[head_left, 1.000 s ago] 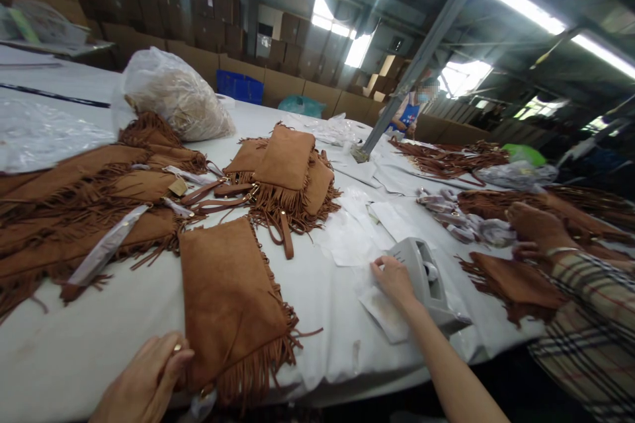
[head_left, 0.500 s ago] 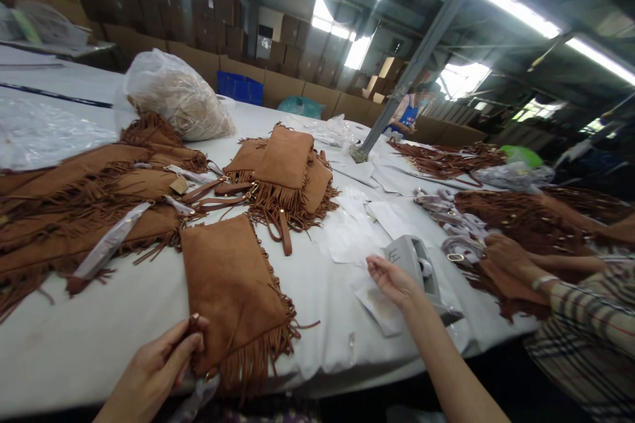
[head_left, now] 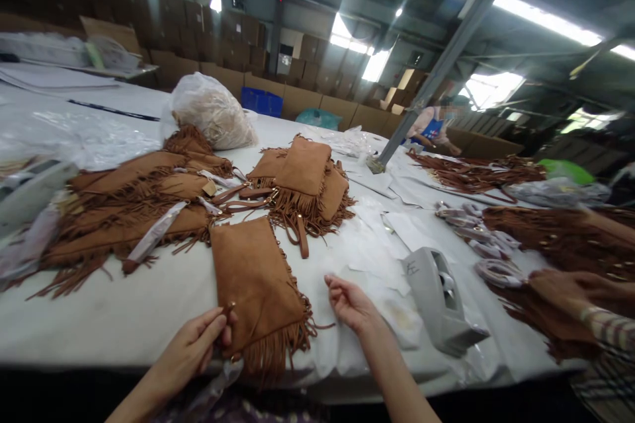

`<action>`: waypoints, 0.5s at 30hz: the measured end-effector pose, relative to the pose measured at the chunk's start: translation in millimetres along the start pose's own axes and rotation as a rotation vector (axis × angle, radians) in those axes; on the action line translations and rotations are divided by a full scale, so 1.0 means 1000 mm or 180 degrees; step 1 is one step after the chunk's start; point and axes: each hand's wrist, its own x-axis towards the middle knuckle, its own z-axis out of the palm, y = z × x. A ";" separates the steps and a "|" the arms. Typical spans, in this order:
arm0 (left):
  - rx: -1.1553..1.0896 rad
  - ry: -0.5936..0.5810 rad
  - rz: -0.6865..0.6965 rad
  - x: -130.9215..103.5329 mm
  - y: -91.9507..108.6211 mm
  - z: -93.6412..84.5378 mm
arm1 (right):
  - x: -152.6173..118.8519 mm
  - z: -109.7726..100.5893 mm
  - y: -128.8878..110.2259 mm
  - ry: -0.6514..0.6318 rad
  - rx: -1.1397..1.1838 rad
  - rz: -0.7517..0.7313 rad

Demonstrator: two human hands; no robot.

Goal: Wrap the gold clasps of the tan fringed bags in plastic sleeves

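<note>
Now, in the head view, the right hand (head_left: 352, 304) has come away from the grey tape dispenser (head_left: 441, 304) and hangs over the bench (head_left: 124, 324), near the right side of the fringed bag (head_left: 253, 277). Its fingers curl inward; whether the tips are closed on anything thin, I cannot tell. The left hand (head_left: 196, 344) pinches a small brown tab (head_left: 229, 308) at the bag's lower left. With both hands now flanking the bag, the work seems to centre on that tab. The bag lies flat near the bench's front edge, and a strap in clear wrap (head_left: 221, 383) hangs below its lower left corner.

The bag is a soft, suede-like tan rectangle, its matte face lightly creased, with thin, limp strands along the right side and bottom. Behind it sits a stack of similar bags (head_left: 302, 168) with smooth, looped straps and metal clasps; to the left spreads a shaggier pile (head_left: 133, 205). A crinkled, translucent sack (head_left: 211, 112) bulges beyond. The dispenser is hard, angular plastic, beside thin white sheets (head_left: 377, 248). At far right, a co-worker's hands (head_left: 565, 287), below plaid sleeves (head_left: 612, 330), rest among darker fringed pieces (head_left: 565, 238).
</note>
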 end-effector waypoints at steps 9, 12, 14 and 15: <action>0.0199 0.0097 0.0309 0.003 0.014 0.010 | -0.026 0.047 0.053 -0.0297 0.0024 0.0484; 0.0202 0.0085 0.0591 0.006 0.022 0.024 | -0.037 0.052 0.055 -0.0338 -0.0204 0.0411; 0.0176 0.0019 0.0562 0.007 0.025 0.034 | -0.044 0.056 0.060 -0.0346 -0.0411 0.0295; 0.0169 0.0002 0.0520 0.008 0.026 0.038 | -0.046 0.058 0.063 -0.0336 -0.0488 0.0241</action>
